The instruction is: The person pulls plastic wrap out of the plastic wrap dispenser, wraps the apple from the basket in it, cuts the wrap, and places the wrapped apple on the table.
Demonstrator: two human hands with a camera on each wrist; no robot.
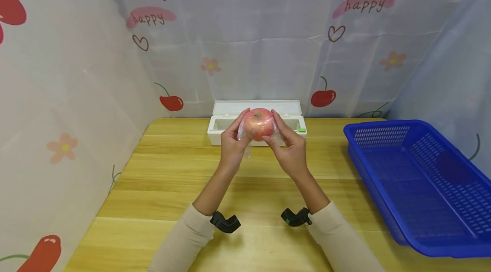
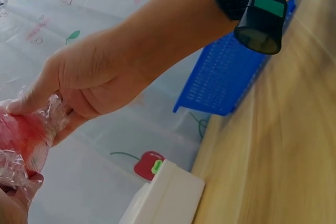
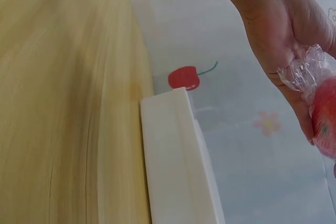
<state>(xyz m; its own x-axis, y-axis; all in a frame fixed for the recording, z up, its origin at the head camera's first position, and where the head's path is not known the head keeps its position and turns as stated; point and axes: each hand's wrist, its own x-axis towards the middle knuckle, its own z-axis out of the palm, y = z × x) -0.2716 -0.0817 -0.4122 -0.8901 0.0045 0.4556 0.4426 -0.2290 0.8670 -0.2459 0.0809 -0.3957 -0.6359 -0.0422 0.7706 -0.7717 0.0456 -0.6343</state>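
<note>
Between both hands, raised above the table, is a red apple (image 1: 259,125) covered in clear plastic wrap (image 1: 247,151). My left hand (image 1: 232,146) grips its left side, fingers along the top edge and thumb at the lower front. From the other side my right hand (image 1: 291,152) holds it the same way. Loose film bunches at both sides of the apple. The left wrist view shows the right hand (image 2: 94,77) and crinkled wrap on the apple (image 2: 23,135). In the right wrist view, the left hand (image 3: 281,40) reaches to the apple (image 3: 325,114).
Behind the hands stands a long white box (image 1: 215,137), its lid (image 1: 257,106) raised and a green piece (image 1: 302,130) at its right end. A blue plastic basket (image 1: 377,191) sits at the right of the wooden table (image 1: 168,186). Printed curtains (image 1: 249,80) surround the table.
</note>
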